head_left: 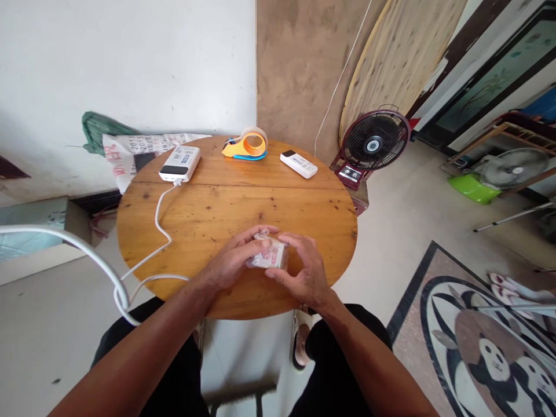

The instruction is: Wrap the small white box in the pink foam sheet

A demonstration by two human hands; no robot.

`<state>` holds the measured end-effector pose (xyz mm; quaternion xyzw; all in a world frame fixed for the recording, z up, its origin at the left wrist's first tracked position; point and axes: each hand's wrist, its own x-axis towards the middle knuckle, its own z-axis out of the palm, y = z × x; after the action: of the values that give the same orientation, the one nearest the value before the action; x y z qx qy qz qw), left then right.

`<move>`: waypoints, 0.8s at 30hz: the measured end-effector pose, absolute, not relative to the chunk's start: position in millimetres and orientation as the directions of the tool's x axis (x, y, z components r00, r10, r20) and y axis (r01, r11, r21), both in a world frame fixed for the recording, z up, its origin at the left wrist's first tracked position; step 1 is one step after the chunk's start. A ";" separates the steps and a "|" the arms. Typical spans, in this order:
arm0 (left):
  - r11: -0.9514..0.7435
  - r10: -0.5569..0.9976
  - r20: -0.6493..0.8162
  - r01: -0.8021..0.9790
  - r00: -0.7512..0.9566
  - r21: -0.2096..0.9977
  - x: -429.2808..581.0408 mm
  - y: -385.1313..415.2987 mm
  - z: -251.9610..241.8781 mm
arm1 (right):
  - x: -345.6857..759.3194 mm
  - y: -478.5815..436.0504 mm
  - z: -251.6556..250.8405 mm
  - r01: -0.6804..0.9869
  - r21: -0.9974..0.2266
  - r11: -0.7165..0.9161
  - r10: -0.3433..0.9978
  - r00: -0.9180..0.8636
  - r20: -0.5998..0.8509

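Observation:
A small white box in clear plastic wrap [273, 256], with reddish print on it, is between my hands near the front edge of the round wooden table [208, 214]. My left hand [232, 258] grips its left side, thumb on top and fingers behind. Curved around the right side is my right hand [307, 269], its thumb and fingers apart, close to the wrap; whether it touches is hard to tell.
On the table's back part are a white power bank [180, 164] with a cable [163, 231], an orange-and-blue tape dispenser [246, 145] and a smaller white device [299, 164]. A fan [372, 142] stands beyond the right edge.

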<state>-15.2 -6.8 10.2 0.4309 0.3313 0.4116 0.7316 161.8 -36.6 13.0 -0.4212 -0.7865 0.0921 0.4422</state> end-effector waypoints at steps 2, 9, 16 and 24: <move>0.294 0.889 -0.124 -0.340 0.441 0.893 -14.8 -6.1 8.9 | 161.8 -36.2 12.1 0.590 -0.511 0.625 0.742 -0.246 0.624; 0.229 0.895 -0.099 -0.256 0.435 0.939 -17.0 -7.5 8.8 | 162.6 -36.6 12.4 0.602 -0.490 0.630 0.729 -0.242 0.640; 0.203 0.887 -0.122 -0.140 0.445 0.969 -16.6 -8.4 16.2 | 162.7 -37.7 12.7 0.610 -0.483 0.628 0.731 -0.248 0.636; 0.207 0.888 -0.129 -0.136 0.441 0.969 -15.5 -7.7 14.5 | 160.9 -37.4 11.3 0.605 -0.457 0.652 0.709 -0.271 0.651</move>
<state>-15.5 -7.7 14.5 0.5053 0.3725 0.3755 0.6819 160.9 -37.4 11.3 -0.4132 -0.7950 0.0589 0.4402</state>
